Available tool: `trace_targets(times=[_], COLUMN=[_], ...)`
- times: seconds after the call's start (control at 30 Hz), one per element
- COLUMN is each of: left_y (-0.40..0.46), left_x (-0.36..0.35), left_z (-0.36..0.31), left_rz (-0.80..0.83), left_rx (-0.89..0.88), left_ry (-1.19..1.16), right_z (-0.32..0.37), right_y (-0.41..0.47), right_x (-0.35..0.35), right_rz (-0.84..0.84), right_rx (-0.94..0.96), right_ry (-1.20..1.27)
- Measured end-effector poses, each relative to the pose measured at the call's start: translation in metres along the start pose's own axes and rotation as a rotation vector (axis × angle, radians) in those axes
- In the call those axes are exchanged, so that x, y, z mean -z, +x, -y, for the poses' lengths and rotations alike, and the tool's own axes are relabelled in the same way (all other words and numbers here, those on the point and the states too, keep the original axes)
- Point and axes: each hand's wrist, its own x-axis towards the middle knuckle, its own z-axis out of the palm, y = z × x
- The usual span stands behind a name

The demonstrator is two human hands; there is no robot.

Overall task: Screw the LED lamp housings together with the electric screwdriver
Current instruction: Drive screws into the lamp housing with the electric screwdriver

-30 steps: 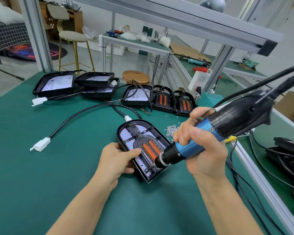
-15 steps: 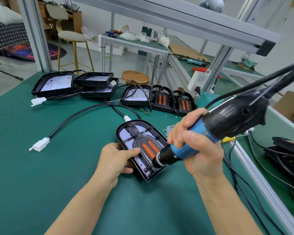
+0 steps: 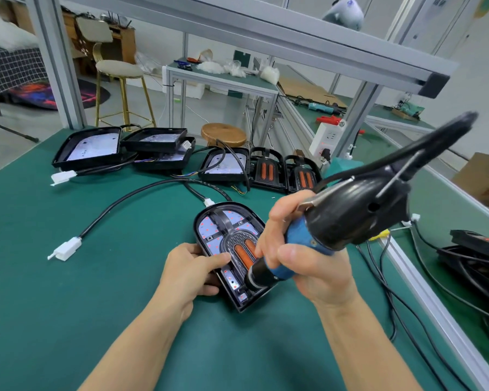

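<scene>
Lamp housing [image 3: 226, 241], frame centre, on the bench: left hand [image 3: 192, 273] grips its edge; right hand [image 3: 305, 266] wraps the electric screwdriver [image 3: 322, 238]. Risk: tilted bit slipping, marring the LEDs.

Lamp housing [image 3: 226, 235] near the middle of my table [image 3: 54, 320].

Behind it, along the table's far edge, I see more housings [image 3: 88, 148] in a row; a plug [image 3: 67, 246] lies to its left, loose cables [image 3: 393, 300] toward the right edge.
</scene>
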Motion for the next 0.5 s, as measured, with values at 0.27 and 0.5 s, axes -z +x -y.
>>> trace_targets(times=[0.27, 0.5], left_y=[-0.001, -0.008], left_x=[0.0, 0.002], left_z=[-0.003, 0.001], left_rz=[0.007, -0.096], left_rx=[0.036, -0.019], left_ry=[-0.017, 0.166], right_z=[0.015, 0.058], right_y=[0.006, 0.01], right_x=[0.01, 0.049], right_rz=[-0.285, -0.649], right_rx=[0.101, 0.249], right_ry=[0.156, 0.084])
